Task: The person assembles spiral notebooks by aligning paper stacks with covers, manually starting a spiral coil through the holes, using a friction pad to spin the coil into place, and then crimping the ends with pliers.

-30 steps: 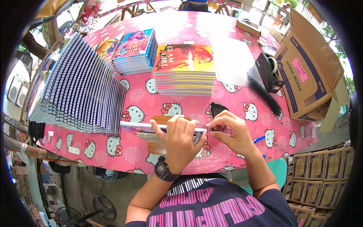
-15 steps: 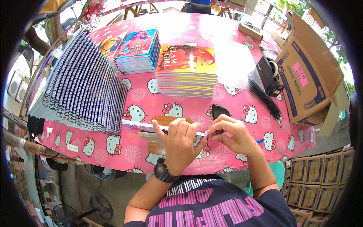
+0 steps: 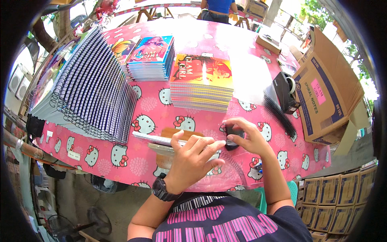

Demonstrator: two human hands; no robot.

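My left hand point(image 3: 193, 159), wearing a black watch, lies over a thin pad of paper point(image 3: 155, 138) seen edge-on, gripping its right end. Beside and under the pad are brown wooden pieces point(image 3: 181, 134). My right hand point(image 3: 252, 139) has its fingers curved and apart around a small black object point(image 3: 233, 141), with the fingertips at or against it; its kind is unclear. A thin, dark spiral coil point(image 3: 238, 167) curves over the pink tablecloth from near my left fingers toward the table's front edge.
Spiral notebooks point(image 3: 88, 92) stand stacked at the left. Piles of blue-covered point(image 3: 151, 52) and orange-covered notebooks point(image 3: 201, 80) lie beyond my hands. On the right are a tape dispenser point(image 3: 286, 92), black coils point(image 3: 279, 113) and an open carton point(image 3: 326, 92). A person point(image 3: 217, 12) is far back.
My right hand has left the pad's end and moved to the black object. The coil now shows trailing across the cloth. My left hand has tilted, its thumb apart. The view has shifted slightly.
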